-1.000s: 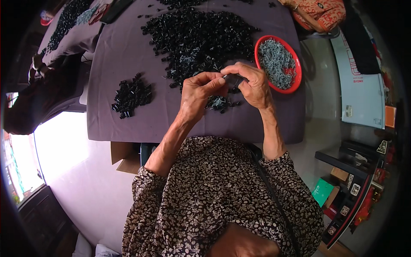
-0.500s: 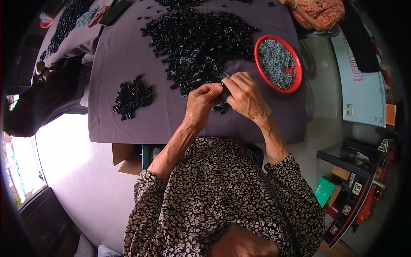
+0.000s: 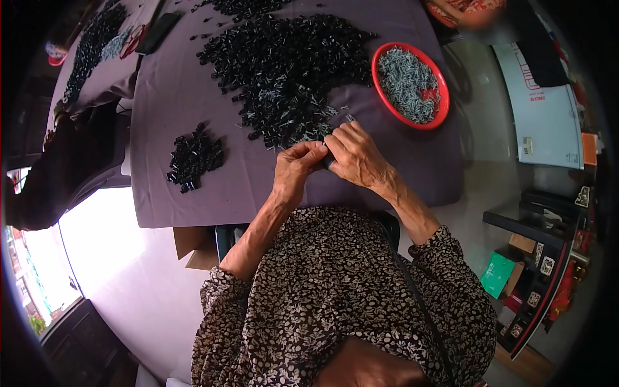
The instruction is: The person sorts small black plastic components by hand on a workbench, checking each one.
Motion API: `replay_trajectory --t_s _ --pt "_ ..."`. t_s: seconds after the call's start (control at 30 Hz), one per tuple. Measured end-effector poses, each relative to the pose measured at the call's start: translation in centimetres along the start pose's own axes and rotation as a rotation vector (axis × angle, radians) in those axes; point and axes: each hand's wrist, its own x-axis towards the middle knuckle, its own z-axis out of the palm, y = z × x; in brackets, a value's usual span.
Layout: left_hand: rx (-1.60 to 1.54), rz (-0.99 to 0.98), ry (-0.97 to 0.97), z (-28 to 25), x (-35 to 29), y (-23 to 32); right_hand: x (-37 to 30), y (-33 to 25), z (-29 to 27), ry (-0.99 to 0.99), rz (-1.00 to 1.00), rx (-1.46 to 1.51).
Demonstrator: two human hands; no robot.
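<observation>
My left hand (image 3: 294,169) and my right hand (image 3: 358,157) meet over the near part of the table, fingertips pinched together on a small black piece (image 3: 327,158). Most of that piece is covered by my fingers, so its exact kind does not show. A thin grey pin-like part (image 3: 350,119) shows at the far side of my right knuckles; whether the hand touches it I cannot tell. Just beyond my hands spreads a large heap of small black pieces (image 3: 284,64), with grey pins among those on its near side. A smaller pile of black pieces (image 3: 195,158) lies to the left.
A red oval basin (image 3: 445,106) full of grey pins stands at the right on the purple-grey tablecloth (image 3: 258,187). Another person's arm (image 3: 445,11) shows at the far right. To the left, a second table bears more black pieces (image 3: 97,51). A large white box (image 3: 548,122) stands at the right.
The whole view has shifted slightly, moving the basin and heap left and up in the picture. My hands stay together on the small black piece, and the thin grey part beyond my right knuckles now shows.
</observation>
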Motion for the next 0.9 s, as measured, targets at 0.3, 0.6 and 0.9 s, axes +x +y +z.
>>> replay_trajectory --t_s 0.3,0.6,0.9 --pt "0.143 -0.057 -0.064 -0.6 -0.9 0.5 -0.3 0.5 0.8 0.074 -0.165 0.091" --pt "0.177 -0.077 -0.080 0.0 -1.6 0.6 -0.9 0.7 0.8 0.128 -0.234 0.169" --pt "0.272 -0.018 -0.067 -0.9 -1.7 1.9 -0.5 0.7 0.8 -0.004 -0.215 0.083"
